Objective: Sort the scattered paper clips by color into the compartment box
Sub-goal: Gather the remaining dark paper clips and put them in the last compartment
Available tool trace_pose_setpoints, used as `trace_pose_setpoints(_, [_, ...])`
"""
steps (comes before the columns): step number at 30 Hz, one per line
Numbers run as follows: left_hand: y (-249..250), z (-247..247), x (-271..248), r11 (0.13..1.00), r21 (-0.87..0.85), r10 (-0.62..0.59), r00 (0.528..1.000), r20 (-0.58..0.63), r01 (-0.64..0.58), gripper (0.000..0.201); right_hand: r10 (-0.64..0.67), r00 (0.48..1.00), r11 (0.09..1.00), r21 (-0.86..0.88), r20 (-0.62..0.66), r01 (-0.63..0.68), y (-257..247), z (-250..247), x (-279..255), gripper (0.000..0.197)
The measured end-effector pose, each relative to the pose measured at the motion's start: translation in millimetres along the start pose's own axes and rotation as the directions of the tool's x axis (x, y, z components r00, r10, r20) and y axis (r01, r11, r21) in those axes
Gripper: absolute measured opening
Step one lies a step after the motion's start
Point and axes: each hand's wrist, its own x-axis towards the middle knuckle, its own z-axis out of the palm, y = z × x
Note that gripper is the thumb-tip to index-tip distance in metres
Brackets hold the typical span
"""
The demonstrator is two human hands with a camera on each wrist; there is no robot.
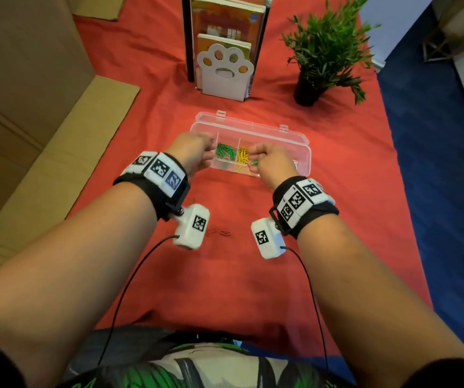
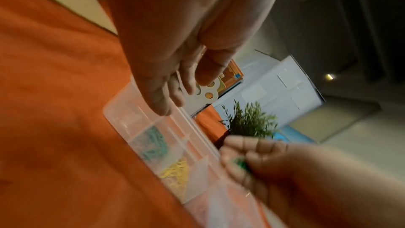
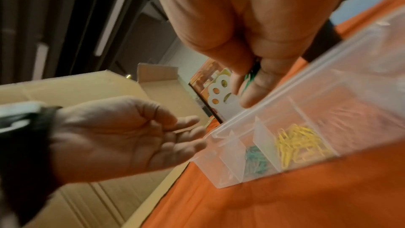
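The clear compartment box lies open on the red cloth. One compartment holds green paper clips and the one to its right holds yellow paper clips. My left hand hovers over the box's left end with relaxed fingers and nothing in them. My right hand hovers over the box's near edge, beside the yellow compartment, and pinches a few green paper clips. Some small dark clips lie on the cloth between my wrists.
A white paw-shaped bookend with books stands behind the box. A potted green plant is at the back right. Cardboard boxes line the left side. The table's right edge drops to a blue floor.
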Motion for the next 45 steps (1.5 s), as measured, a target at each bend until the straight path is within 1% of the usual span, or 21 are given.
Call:
trace_pose_setpoints(3, [-24.8, -20.6, -4.5, 0.942, 0.325, 0.125, 0.986, -0.114, -0.082, 0.020, -0.089, 0.994, 0.993, -0.082, -0.065, 0.083, -20.9, 10.7, 8.4, 0.038])
trace_pose_setpoints(5, [-41.9, -37.9, -9.8, 0.857, 0.513, 0.148, 0.978, -0.150, -0.051, 0.026, -0.151, 0.986, 0.981, -0.132, -0.067, 0.142, -32.1, 20.9, 14.2, 0.040])
trace_pose_setpoints(6, [-50.3, -46.5, -12.3, 0.817, 0.576, 0.149, 0.976, -0.161, -0.030, 0.028, -0.175, 0.984, 0.967, -0.192, -0.033, 0.165, -36.1, 26.0, 15.7, 0.042])
trace_pose_setpoints(9, [-66.8, -66.7, -21.2, 0.751, 0.660, 0.139, 0.969, -0.205, 0.033, 0.033, -0.165, 0.979, 0.892, -0.406, 0.116, 0.198, -38.0, 36.9, 15.4, 0.054])
trace_pose_setpoints(11, [-73.6, -75.2, -23.9, 0.694, 0.716, 0.133, 0.964, -0.231, 0.075, 0.033, -0.215, 0.972, 0.867, -0.439, 0.093, 0.234, -35.5, 39.7, 10.1, 0.053])
trace_pose_setpoints(13, [-78.2, -81.2, -25.8, 0.629, 0.770, 0.135, 0.962, -0.238, 0.102, 0.032, -0.290, 0.957, 0.842, -0.469, 0.026, 0.268, -27.2, 42.2, 3.6, 0.043])
trace_pose_setpoints(15, [-82.6, -84.0, -26.4, 0.567, 0.817, 0.151, 0.963, -0.225, 0.102, 0.036, -0.284, 0.957, 0.821, -0.504, 0.048, 0.269, -11.0, 44.3, -5.1, 0.032])
trace_pose_setpoints(17, [-85.8, -83.9, -27.4, 0.535, 0.839, 0.161, 0.963, -0.215, 0.098, 0.045, -0.198, 0.969, 0.804, -0.541, 0.152, 0.249, 11.0, 47.0, -17.2, 0.026])
trace_pose_setpoints(20, [-88.2, -78.2, -31.7, 0.492, 0.860, 0.101, 0.973, -0.207, 0.131, 0.060, -0.074, 0.966, 0.761, -0.612, 0.246, 0.214, 44.1, 52.0, -40.8, 0.019])
trace_pose_setpoints(22, [-90.7, -72.3, -35.0, 0.482, 0.865, 0.071, 0.978, -0.195, 0.138, 0.064, -0.049, 0.961, 0.733, -0.644, 0.273, 0.221, 60.1, 56.6, -57.4, 0.019])
trace_pose_setpoints(25, [-100.0, -62.3, -35.7, 0.481, 0.871, 0.101, 0.981, -0.166, 0.098, 0.055, -0.098, 0.949, 0.670, -0.685, 0.299, 0.285, 75.4, 63.3, -77.4, 0.028])
trace_pose_setpoints(28, [-108.7, -48.2, -38.8, 0.491, 0.870, 0.141, 0.982, -0.122, 0.037, 0.042, -0.188, 0.934, 0.613, -0.706, 0.305, 0.354, 83.9, 66.0, -87.7, 0.023])
trace_pose_setpoints(30, [-114.0, -38.2, -40.7, 0.494, 0.869, 0.171, 0.982, -0.085, -0.011, 0.037, -0.189, 0.938, 0.590, -0.731, 0.289, 0.344, 87.6, 63.4, -89.0, 0.021])
trace_pose_setpoints(34, [-119.6, -23.8, -42.4, 0.467, 0.881, 0.212, 0.977, -0.024, -0.080, 0.021, -0.142, 0.958, 0.587, -0.758, 0.250, 0.285, 96.4, 51.0, -85.9, 0.023])
trace_pose_setpoints(36, [-120.2, -20.5, -42.5, 0.461, 0.881, 0.226, 0.974, -0.001, -0.106, 0.014, -0.119, 0.962, 0.628, -0.731, 0.246, 0.265, 98.1, 44.8, -83.3, 0.022])
trace_pose_setpoints(38, [-118.6, -18.7, -44.2, 0.459, 0.880, 0.231, 0.973, 0.017, -0.125, 0.009, -0.086, 0.975, 0.740, -0.643, 0.203, 0.199, 96.7, 38.0, -81.5, 0.008])
trace_pose_setpoints(39, [-117.4, -18.7, -45.3, 0.458, 0.879, 0.233, 0.972, 0.020, -0.128, 0.007, -0.040, 0.985, 0.824, -0.552, 0.169, 0.128, 95.5, 34.5, -80.8, 0.006])
trace_pose_setpoints(41, [-113.7, -20.7, -46.8, 0.481, 0.869, 0.231, 0.973, 0.006, -0.119, 0.008, 0.096, 0.982, 0.968, -0.244, 0.165, -0.054, 95.7, 30.3, -78.8, 0.019])
trace_pose_setpoints(42, [-111.4, -22.3, -47.7, 0.508, 0.853, 0.235, 0.972, -0.007, -0.117, 0.010, 0.154, 0.968, 0.987, -0.072, 0.199, -0.143, 94.8, 29.6, -78.8, 0.023])
trace_pose_setpoints(43, [-109.9, -24.3, -47.9, 0.556, 0.823, 0.237, 0.971, -0.020, -0.118, 0.011, 0.198, 0.952, 0.974, 0.065, 0.235, -0.219, 93.5, 29.7, -78.5, 0.027])
trace_pose_setpoints(45, [-107.5, -29.9, -47.1, 0.690, 0.712, 0.221, 0.974, -0.042, -0.125, 0.018, 0.251, 0.928, 0.917, 0.239, 0.275, -0.318, 87.3, 30.2, -78.1, 0.031])
